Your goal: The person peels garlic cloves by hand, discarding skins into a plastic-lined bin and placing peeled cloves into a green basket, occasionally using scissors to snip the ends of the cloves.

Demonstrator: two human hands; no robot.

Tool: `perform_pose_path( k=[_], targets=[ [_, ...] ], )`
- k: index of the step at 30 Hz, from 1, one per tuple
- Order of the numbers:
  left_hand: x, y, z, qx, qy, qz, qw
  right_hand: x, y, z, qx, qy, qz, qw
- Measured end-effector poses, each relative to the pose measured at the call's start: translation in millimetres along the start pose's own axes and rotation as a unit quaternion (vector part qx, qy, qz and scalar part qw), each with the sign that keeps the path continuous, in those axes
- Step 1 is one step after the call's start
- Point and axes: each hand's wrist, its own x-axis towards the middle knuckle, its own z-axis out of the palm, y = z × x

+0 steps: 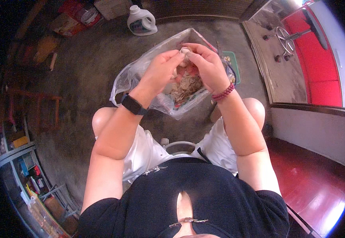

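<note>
My left hand [159,72] and my right hand [209,66] meet above a box lined with a clear plastic bag [127,77]. Between their fingertips they pinch a small whitish garlic piece [185,51]; fingers partly cover it. Dry, papery garlic skins [186,88] lie in a heap inside the bag, below my hands. Reddish bits show among them, too small to make out. Just right of the box is a green tray [233,65] with small pale pieces in it, partly hidden by the bag and my right hand.
A white jug with a handle [141,22] stands on the floor beyond the box. Cartons [67,23] sit at the far left, shelves with mixed items [33,174] at the near left. A wheeled stool [287,41] stands past a doorway at the right.
</note>
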Motion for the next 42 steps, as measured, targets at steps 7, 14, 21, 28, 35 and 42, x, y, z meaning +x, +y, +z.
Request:
perform_pose_path(
  k=[7,14,21,28,35,42],
  targets=[
    [-1,-19,17,0.071,0.018,0.125,0.989,8,28,1,-0.196,0.132,-0.128,0.963],
    [-13,-16,25,0.245,0.071,0.225,0.94,11,33,2,-0.116,0.174,-0.099,0.973],
    [-3,-12,9,-0.146,-0.003,0.067,0.987,13,6,-14,0.248,0.069,0.041,0.965],
    [-4,-8,-2,-0.101,0.034,0.064,0.992,2,-4,-5,-0.049,-0.031,-0.041,0.997],
    [-7,-4,2,0.009,0.03,0.067,0.997,2,8,-1,-0.138,0.049,-0.069,0.987],
    [-7,-9,-2,0.114,0.011,0.116,0.987,-8,5,6,-0.06,0.084,-0.031,0.994]
  ],
)
